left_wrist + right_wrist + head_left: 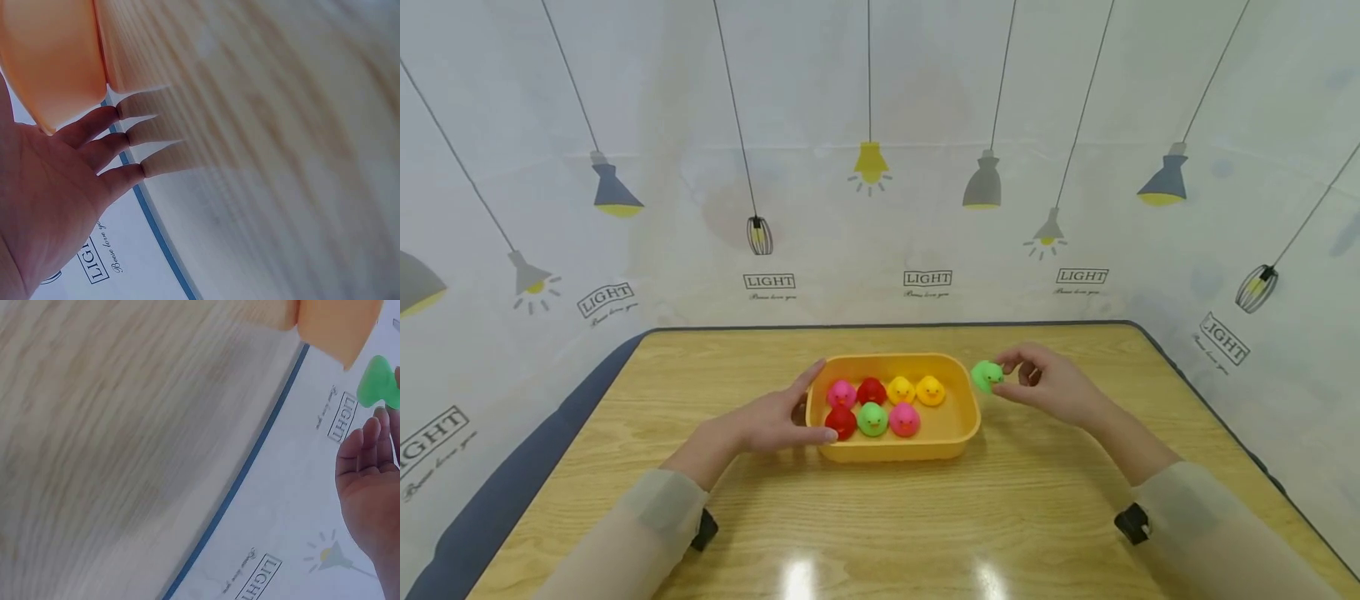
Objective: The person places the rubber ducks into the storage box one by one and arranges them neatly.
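Note:
A yellow-orange plastic bin stands on the table with several small rubber ducks inside. In it are pink ducks, red ducks, yellow ducks and one green duck. My left hand rests against the bin's left end, thumb over the front corner and index finger along the back one. Its other fingers are stretched out, tips at the tabletop. Just beyond the bin's right end, my right hand pinches another green duck between thumb and fingertips.
The wood-grain table has a dark blue edge at the back, with a pale curtain printed with lamps behind and around it. A black band shows at the right sleeve, another at the left.

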Demonstrator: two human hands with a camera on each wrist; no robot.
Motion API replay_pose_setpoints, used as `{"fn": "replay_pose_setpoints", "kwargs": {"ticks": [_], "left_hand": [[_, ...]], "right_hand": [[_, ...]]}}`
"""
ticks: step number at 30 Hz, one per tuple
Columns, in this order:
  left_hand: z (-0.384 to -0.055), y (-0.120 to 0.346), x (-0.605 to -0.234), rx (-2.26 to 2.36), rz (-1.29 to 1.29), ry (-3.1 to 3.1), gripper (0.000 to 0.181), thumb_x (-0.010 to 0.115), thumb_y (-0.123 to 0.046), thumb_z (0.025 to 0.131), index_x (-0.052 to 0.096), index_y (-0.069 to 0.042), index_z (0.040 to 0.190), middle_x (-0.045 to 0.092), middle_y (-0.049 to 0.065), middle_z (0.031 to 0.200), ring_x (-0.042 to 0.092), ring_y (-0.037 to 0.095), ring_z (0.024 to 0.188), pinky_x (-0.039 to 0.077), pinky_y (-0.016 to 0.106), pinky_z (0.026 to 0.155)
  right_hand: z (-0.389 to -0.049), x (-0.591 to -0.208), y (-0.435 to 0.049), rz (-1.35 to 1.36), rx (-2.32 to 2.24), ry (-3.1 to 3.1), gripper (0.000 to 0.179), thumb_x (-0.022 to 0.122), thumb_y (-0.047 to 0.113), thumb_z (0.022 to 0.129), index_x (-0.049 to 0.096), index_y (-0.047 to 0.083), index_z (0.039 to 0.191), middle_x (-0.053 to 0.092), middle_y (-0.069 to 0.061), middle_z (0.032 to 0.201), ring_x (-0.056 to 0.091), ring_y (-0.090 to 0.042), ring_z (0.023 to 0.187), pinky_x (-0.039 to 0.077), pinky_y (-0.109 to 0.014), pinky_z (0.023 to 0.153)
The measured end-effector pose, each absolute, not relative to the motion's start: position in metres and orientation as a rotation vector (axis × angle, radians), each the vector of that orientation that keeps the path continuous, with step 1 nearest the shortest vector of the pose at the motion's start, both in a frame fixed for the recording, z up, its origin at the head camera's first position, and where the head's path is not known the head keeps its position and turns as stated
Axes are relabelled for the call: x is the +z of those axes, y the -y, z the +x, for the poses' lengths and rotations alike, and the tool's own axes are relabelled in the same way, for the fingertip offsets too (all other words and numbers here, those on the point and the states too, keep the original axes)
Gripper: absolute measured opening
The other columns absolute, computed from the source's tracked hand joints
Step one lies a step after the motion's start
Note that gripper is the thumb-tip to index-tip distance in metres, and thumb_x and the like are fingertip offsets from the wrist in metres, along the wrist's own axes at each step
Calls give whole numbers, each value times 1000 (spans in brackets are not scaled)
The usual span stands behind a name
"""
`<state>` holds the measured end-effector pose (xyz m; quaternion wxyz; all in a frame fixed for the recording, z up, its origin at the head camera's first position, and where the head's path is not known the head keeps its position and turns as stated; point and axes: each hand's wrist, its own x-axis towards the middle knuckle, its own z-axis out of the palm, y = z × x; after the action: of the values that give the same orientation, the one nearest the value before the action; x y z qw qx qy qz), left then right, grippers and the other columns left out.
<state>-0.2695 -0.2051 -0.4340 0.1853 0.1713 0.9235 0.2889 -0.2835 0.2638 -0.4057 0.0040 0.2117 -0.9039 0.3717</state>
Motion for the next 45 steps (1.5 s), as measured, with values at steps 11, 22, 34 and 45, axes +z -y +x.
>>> {"fn": "replay_pose_setpoints", "kwargs": {"ticks": [11, 22, 34, 45], "left_hand": [[-269, 205, -433, 832, 482, -2591, 124, 75, -78, 88, -4, -43, 176, 44, 20, 173, 51, 45, 153, 38, 69, 127], [-268, 205, -433, 838, 489, -2594, 124, 75, -77, 89, -6, -43, 176, 45, 20, 173, 51, 44, 152, 37, 68, 128], [-268, 206, -434, 839, 499, -2595, 123, 76, -76, 89, -6, -45, 176, 48, 19, 171, 54, 42, 149, 40, 67, 127], [-269, 206, -435, 833, 500, -2597, 123, 75, -78, 89, -7, -45, 175, 47, 18, 171, 53, 42, 150, 40, 68, 127]], "right_hand": [[-286, -413, -223, 764, 1080, 2782, 35, 92, 31, 90, 77, 21, 120, 65, -6, 126, 57, -28, 113, 54, -47, 95], [-287, -422, -211, 783, 1117, 2830, 27, 91, 32, 92, 76, 27, 114, 48, -17, 163, 35, -45, 154, 33, -78, 122], [-289, -432, -204, 799, 1073, 2890, 24, 92, 35, 89, 76, 31, 107, 38, -17, 172, 26, -50, 159, 25, -83, 123], [-289, -429, -197, 811, 1004, 2997, 22, 92, 44, 86, 77, 36, 100, 27, -16, 180, 14, -52, 165, 12, -83, 127]]}}
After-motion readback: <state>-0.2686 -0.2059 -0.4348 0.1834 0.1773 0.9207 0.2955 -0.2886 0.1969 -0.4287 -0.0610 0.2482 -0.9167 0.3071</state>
